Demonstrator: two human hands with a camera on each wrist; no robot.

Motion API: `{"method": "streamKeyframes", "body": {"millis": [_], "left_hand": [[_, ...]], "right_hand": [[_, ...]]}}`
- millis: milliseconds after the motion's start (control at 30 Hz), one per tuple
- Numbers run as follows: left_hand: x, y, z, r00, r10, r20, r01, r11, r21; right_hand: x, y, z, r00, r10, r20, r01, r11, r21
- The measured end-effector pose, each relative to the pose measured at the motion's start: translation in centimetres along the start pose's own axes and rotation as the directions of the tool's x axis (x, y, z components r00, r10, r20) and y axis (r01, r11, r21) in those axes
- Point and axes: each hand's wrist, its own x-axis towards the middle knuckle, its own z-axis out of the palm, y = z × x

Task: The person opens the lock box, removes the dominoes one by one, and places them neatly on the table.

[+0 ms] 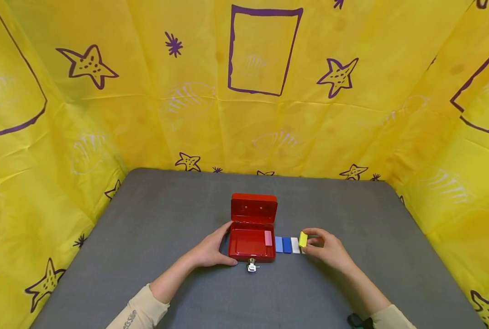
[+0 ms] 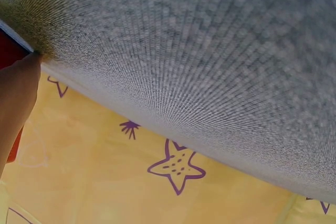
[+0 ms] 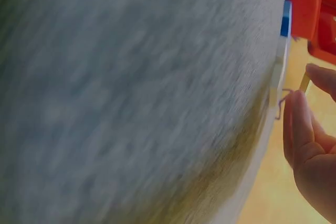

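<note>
A red cash box [image 1: 252, 257] stands on the table with its lid [image 1: 254, 208] raised; a silver lock [image 1: 251, 265] sits at its front. One pink block [image 1: 268, 238] lies inside, against the right wall. My left hand [image 1: 209, 249] holds the box by its left side, thumb at the front corner and fingers toward the back. My right hand [image 1: 328, 250] pinches a yellow block [image 1: 303, 239] between thumb and fingers, tilted. Right of the box, a light blue block [image 1: 279, 244], a dark blue block [image 1: 287, 245] and a white block [image 1: 295, 245] lie in a row. Another pale piece shows partly under the right hand.
The grey table [image 1: 166, 201] extends around the box. Yellow cloth [image 1: 203, 128] with purple starfish drawings hangs behind it and at both sides. Near the right sleeve, a dark object [image 1: 357, 321] shows at the lower edge of the head view.
</note>
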Motion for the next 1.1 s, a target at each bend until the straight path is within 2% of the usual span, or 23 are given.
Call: {"method": "streamKeyframes", "body": {"millis": [333,633,900,1100], "left_hand": [[0.1,-0.1,0.0,1.000,0.004,-0.001,-0.004,1.000,0.002],[0.0,0.1,0.0,1.000,0.025,-0.004,-0.025,1.000,0.005],[0.0,0.1,0.0,1.000,0.014,-0.003,-0.014,1.000,0.005],[0.0,0.0,0.0,1.000,0.022,-0.004,-0.022,1.000,0.008]], "right_hand": [[-0.1,1.4,-1.2,0.997,-0.071,0.005,0.071,0.997,-0.030],[-0.3,2.0,-2.2,0.995,-0.089,0.044,0.092,0.993,-0.073],[-0.2,2.6,-2.8,0.982,-0.167,0.085,0.175,0.979,-0.102],[0.2,3.2,-2.8,0.961,-0.254,0.107,0.266,0.958,-0.111]]}}
